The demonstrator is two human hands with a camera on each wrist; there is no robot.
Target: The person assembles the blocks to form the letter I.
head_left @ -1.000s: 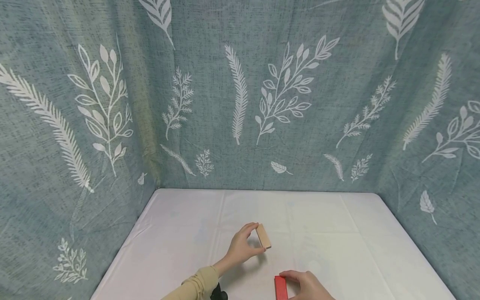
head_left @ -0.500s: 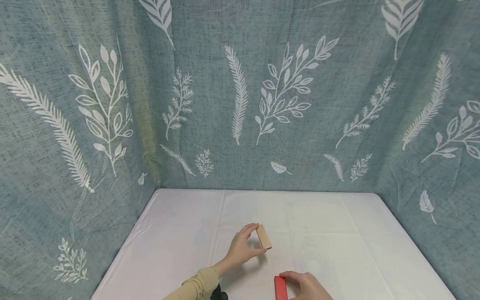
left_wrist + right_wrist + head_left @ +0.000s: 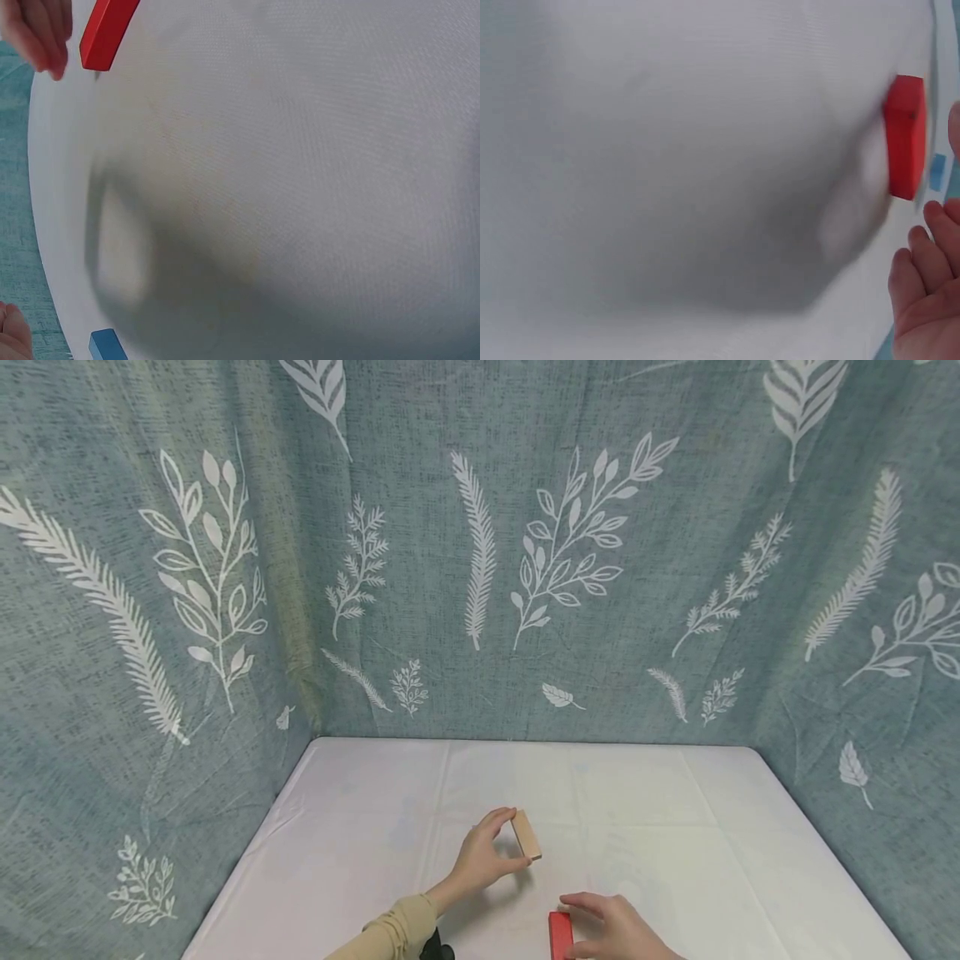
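Note:
My left hand pinches a pale wooden block by its two ends between thumb and fingertips. At the bottom of the head view a red block stands on the white table. My right hand is beside it, fingers spread around its right side with the forefinger apart from it. In the right wrist view the red block stands clear of the fingers. Fingers also show near the red block in the left wrist view, but I cannot tell whose. No pale wood shows in either wrist view.
A blue block appears at the lower left of the left wrist view, near the table edge. The white-covered table reaches back to a teal leaf-patterned curtain. Something black is beside the left sleeve.
My right hand has let go of the red block; its forefinger has lifted off the block's end. The red block stays in place. My left hand keeps the wooden block nearly still.

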